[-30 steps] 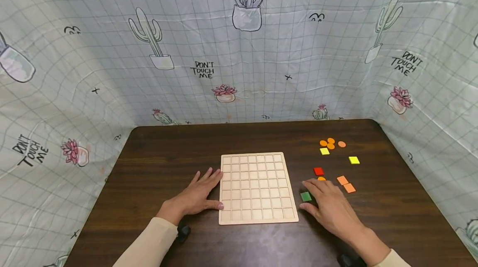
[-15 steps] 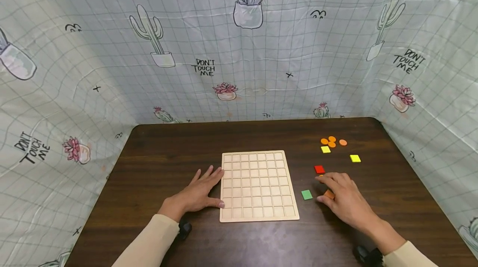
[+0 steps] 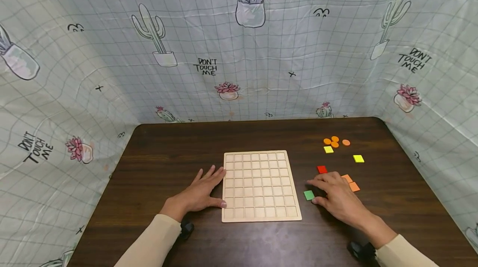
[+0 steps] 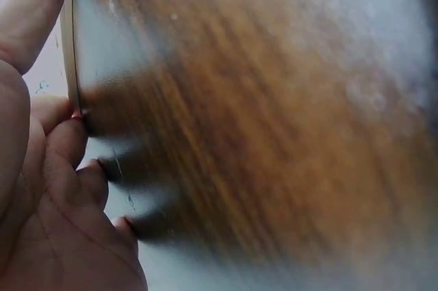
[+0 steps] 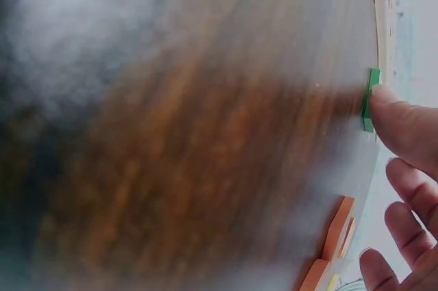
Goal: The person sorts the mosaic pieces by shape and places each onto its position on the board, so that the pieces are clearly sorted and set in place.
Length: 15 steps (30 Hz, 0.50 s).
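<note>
A pale wooden board (image 3: 261, 186) with a grid of square recesses lies in the middle of the dark table. My left hand (image 3: 198, 193) is spread flat beside it, with fingertips and thumb at its left edge. To the board's right is a green square tile (image 3: 308, 195). My right hand (image 3: 339, 199) hovers just right of that tile, fingers loosely bent and thumb tip by its edge; nothing appears gripped. In the right wrist view the thumb overlaps the green tile (image 5: 371, 103); contact is hard to tell. Two orange square tiles (image 3: 354, 186) are partly covered behind this hand.
A red square tile (image 3: 322, 169) lies just beyond the right hand. Farther back are several orange round pieces (image 3: 335, 144) and two yellow square tiles (image 3: 358, 158). A patterned curtain (image 3: 261, 59) surrounds the table's far and side edges.
From over the green tile, my right hand went right over the orange squares, then came back left beside the green tile. My left hand has stayed at the board's edge.
</note>
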Tool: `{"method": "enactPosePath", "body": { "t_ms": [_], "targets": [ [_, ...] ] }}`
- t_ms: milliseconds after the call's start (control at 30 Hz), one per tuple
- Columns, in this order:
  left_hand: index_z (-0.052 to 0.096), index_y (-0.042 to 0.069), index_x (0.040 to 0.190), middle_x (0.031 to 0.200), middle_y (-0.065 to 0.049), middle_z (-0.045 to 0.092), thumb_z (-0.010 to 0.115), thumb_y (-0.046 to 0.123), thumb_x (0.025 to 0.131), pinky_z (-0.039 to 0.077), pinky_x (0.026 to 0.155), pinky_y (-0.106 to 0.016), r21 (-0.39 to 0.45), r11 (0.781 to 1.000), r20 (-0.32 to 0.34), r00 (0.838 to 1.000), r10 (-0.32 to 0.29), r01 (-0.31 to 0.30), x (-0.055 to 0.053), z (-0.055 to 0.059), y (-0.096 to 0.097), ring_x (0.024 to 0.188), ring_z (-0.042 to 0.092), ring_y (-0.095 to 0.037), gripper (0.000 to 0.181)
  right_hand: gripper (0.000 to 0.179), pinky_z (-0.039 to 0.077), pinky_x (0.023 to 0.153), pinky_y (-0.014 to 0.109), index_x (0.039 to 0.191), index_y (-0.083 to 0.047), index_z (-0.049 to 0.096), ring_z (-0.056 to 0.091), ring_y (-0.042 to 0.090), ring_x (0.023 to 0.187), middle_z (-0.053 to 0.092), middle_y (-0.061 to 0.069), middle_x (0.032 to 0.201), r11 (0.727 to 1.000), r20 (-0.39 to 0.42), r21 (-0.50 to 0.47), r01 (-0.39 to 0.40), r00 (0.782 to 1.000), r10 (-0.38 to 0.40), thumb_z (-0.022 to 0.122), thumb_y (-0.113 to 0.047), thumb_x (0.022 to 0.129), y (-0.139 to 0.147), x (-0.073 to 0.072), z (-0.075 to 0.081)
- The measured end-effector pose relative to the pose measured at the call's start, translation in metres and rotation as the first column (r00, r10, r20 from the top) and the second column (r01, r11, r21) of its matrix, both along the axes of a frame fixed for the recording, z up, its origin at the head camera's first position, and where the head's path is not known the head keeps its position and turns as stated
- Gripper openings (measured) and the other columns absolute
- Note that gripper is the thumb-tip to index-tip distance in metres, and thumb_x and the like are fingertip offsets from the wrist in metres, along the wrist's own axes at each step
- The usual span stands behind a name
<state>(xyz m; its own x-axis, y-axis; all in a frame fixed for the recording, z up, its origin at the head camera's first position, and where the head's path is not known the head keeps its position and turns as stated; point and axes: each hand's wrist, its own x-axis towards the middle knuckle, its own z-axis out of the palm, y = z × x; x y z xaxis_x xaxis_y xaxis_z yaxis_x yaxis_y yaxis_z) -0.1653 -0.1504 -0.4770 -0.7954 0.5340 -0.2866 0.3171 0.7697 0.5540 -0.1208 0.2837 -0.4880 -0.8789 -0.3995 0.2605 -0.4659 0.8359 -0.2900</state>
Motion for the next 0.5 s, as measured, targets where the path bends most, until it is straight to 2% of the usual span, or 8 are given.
{"method": "enactPosePath", "body": {
  "t_ms": [267,500],
  "targets": [
    [0.021,0.012,0.170,0.178,-0.005,0.015,0.076,0.048,0.095,-0.007,0.132,-0.058,0.011,1.000,0.001,1.000,0.003,-0.003,0.0002,0.0007,-0.0011,0.166,0.002,-0.030,0.100,0.045,0.046,0.087,0.048,0.120,-0.016,0.080,0.056,0.027,0.111,0.067,0.001,0.118,0.999,-0.004,0.024,-0.030,1.000,0.030,0.094,-0.018,0.078,0.0016,-0.0056,-0.0004],
    [0.021,0.011,0.170,0.178,-0.006,0.015,0.077,0.046,0.095,-0.007,0.132,-0.058,0.028,1.000,0.002,1.000,-0.007,0.007,0.0011,-0.0002,-0.0018,0.166,0.003,-0.031,0.100,0.037,0.043,0.087,0.049,0.114,-0.018,0.080,0.055,0.026,0.111,0.067,-0.003,0.115,0.999,0.054,0.019,-0.034,0.998,0.033,0.092,-0.021,0.079,0.0041,-0.0084,-0.0020]
  ]
}}
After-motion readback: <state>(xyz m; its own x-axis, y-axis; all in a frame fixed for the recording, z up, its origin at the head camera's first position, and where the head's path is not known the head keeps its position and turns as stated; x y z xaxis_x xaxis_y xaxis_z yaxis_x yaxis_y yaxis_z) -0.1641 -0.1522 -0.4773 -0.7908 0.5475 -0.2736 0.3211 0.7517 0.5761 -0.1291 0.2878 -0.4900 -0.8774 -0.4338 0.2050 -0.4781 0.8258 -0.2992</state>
